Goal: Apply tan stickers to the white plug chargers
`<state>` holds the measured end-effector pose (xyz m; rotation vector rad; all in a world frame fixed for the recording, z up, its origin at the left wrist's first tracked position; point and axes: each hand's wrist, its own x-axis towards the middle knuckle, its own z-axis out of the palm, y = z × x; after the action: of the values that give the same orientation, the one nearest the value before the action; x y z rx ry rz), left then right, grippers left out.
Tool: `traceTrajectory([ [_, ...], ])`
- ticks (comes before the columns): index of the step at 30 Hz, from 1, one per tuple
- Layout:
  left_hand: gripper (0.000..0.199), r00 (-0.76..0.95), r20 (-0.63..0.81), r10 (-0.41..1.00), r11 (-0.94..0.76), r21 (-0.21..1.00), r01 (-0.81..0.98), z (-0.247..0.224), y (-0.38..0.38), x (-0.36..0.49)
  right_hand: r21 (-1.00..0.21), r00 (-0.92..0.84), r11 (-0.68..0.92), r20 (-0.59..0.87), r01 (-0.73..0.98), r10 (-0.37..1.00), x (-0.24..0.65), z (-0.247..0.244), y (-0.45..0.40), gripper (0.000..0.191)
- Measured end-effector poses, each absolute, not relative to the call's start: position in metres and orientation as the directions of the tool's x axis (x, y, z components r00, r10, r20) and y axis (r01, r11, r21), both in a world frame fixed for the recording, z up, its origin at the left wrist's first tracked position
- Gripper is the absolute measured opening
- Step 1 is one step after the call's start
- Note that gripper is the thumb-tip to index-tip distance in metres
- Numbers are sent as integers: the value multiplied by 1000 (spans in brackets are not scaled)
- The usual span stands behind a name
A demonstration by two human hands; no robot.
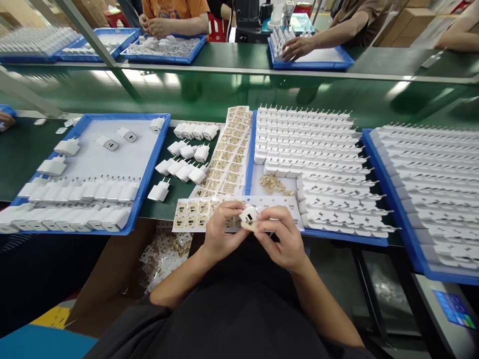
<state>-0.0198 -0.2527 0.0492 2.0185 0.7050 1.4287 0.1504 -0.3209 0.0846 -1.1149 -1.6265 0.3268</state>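
Note:
Between both hands, just over the table's front edge, is a white USB charger (248, 215) with its dark port side turned up towards me. My left hand (220, 230) pinches the charger from the left. The fingers of my right hand (281, 236) are closed at its right side, on a small tan sticker (256, 227) that seems to touch the charger's lower edge. Under the hands lies a sheet of tan stickers (192, 213), with more sticker sheets (228, 157) stretching away behind it. Loose tan pieces (272, 184) lie in the tray beyond my right hand.
A blue tray (250, 172) of chargers in rows stands ahead right, another tray (392, 199) farther right. Loose chargers (183, 169) stand left of the sheets, beside a left tray (149, 172). A box of scraps (164, 254) sits below. Co-workers' hands (297, 48) work across the conveyor (209, 92).

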Motion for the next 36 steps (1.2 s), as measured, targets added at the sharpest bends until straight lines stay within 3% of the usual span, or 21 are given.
traceTrajectory([
  [3, 40, 269, 574, 773, -617, 780, 109, 44, -248, -23, -813, 213, 406, 521, 418, 826, 157, 81, -318, 6],
  [5, 43, 257, 524, 812, -563, 819, 108, 42, -245, -26, -830, 397, 218, 455, 514, 797, 166, 78, -307, 9],
  [7, 47, 232, 502, 833, -538, 834, 126, 43, -240, -33, -726, 450, 51, 479, 686, 754, 176, 74, -292, 17],
  [10, 44, 165, 546, 821, -569, 765, 300, 47, -228, -53, -516, 344, -30, 524, 856, 779, 186, 63, -274, 29],
  [16, 36, -31, 600, 800, -475, 663, 578, 35, -205, -122, -464, 211, 54, 500, 884, 840, 188, 44, -276, 29],
  [22, 31, -48, 619, 784, -344, 497, 797, 10, -201, -159, -403, -30, 213, 413, 890, 910, 187, 36, -279, 27],
  [25, 30, -65, 627, 776, -261, 414, 872, 6, -201, -164, -385, -62, 219, 381, 896, 923, 186, 36, -278, 28],
  [29, 29, -98, 598, 796, -191, 402, 896, 8, -203, -166, -429, -88, 255, 371, 867, 925, 188, 41, -281, 23],
  [33, 26, -50, 648, 760, -303, 421, 855, 22, -212, -150, -486, -83, 268, 368, 832, 926, 191, 51, -288, 22],
  [36, 22, 205, 581, 787, -541, 492, 682, 40, -219, -119, -503, -103, 298, 379, 811, 920, 191, 59, -292, 21],
])
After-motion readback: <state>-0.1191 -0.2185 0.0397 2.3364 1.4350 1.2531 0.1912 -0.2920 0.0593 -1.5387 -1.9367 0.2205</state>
